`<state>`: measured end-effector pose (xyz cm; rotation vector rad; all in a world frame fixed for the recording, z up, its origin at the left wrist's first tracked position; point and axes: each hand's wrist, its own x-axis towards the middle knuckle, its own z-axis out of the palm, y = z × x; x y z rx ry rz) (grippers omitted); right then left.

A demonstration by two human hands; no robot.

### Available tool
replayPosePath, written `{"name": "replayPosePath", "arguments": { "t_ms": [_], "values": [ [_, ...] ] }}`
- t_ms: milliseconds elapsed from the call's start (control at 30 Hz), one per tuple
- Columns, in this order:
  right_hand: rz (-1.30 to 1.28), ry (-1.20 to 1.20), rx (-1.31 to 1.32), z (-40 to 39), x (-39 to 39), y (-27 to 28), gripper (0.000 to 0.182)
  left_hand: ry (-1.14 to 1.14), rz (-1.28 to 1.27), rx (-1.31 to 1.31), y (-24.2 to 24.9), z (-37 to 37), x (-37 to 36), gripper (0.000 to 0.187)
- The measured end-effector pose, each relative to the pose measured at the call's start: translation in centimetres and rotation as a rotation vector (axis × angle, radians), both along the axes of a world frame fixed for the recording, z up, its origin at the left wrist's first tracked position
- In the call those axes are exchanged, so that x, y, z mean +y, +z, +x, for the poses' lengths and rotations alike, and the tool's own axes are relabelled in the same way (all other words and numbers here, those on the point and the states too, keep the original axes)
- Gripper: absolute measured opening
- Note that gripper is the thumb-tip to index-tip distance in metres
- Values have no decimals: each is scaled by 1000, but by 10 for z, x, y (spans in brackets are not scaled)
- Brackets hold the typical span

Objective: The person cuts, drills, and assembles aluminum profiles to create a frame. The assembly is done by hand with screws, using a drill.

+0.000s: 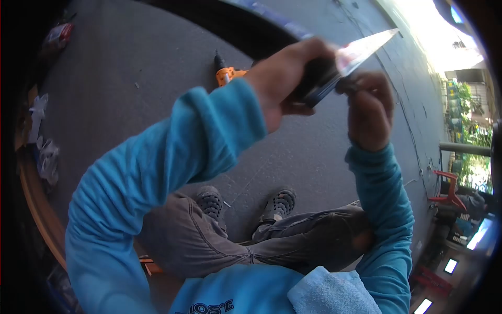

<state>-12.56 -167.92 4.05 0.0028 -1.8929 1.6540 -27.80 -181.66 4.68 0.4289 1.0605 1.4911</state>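
Note:
My left hand [285,76] is wrapped round a long black bar [225,26] near its end. The bar runs up and out of the frame at the top left, with a bluish strip along its far side. A bright, pointed flat piece [363,52] with a reddish patch sticks out past that end toward the upper right. Close by, my right hand [371,107] has its fingers curled together at the bar's end, with a small dark thing at the fingertips that I cannot make out. Both hands are slightly blurred.
An orange and black power drill [225,73] stands on the grey floor [146,68] beyond my left forearm. Plastic bags [48,159] lie at the left edge. Thin cables [405,104] cross the floor on the right, near a red chair [448,189]. My shoes [280,203] are below.

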Motion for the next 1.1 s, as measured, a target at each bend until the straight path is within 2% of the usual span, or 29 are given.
{"name": "replayPosePath", "arguments": {
  "t_ms": [33, 100, 167, 200, 233, 267, 300, 367, 400, 433, 467, 500, 567, 667, 767, 833, 900, 933, 1000, 1100],
  "values": [
    [54, 5, -55, 9, 3, -8, 14, -10, -27, -40, -8, 4, -5, 58],
    [-65, -48, -177, 31, 8, -38, 14, -51, -115, -88, -45, 10, -14, 58],
    [-164, -56, -373, 58, 19, -83, 13, -56, -226, -177, -90, 16, -21, 50],
    [-266, -116, -478, 75, 25, -114, 13, -57, -261, -226, -121, 19, -23, 43],
    [-321, -187, -655, 92, 29, -140, 15, -71, -299, -229, -130, 21, -27, 36],
    [-294, -239, -822, 107, 33, -168, 18, -85, -315, -278, -156, 22, -28, 35],
    [-250, -257, -916, 125, 36, -199, 21, -104, -340, -287, -180, 25, -31, 47],
    [-196, -321, -1181, 146, 27, -230, 25, -133, -346, -313, -227, 30, -33, 36],
    [-138, -308, -1249, 164, 28, -266, 27, -123, -356, -317, -247, 33, -33, 31],
    [-46, -341, -1343, 169, 20, -275, 29, -45, -362, -351, -269, 38, -35, 22],
    [7, -354, -1367, 178, 10, -287, 25, -39, -388, -347, -277, 38, -34, 20],
    [10, -296, -1463, 179, 4, -288, 30, -42, -423, -360, -285, 37, -34, 19],
    [223, -175, -1551, 183, -3, -291, 33, -54, -441, -367, -311, 38, -35, 20],
    [309, -105, -1571, 186, -5, -307, 34, -88, -468, -397, -335, 37, -35, 19],
    [281, 45, -1666, 158, -1, -284, 40, -11, -525, -377, -332, 37, -38, 19],
    [322, 58, -1656, 154, -1, -283, 41, 34, -565, -381, -341, 40, -41, 18],
    [339, 57, -1657, 150, 2, -288, 42, 41, -526, -273, -334, 37, -42, 18],
    [374, 76, -1635, 150, 3, -293, 43, 38, -646, -208, -333, 37, -41, 18],
    [405, 44, -1589, 164, 2, -308, 43, 107, -663, -189, -339, 39, -41, 21],
    [375, -10, -1457, 176, 3, -332, 40, 27, -739, -139, -365, 34, -42, 18]
  ]
}}
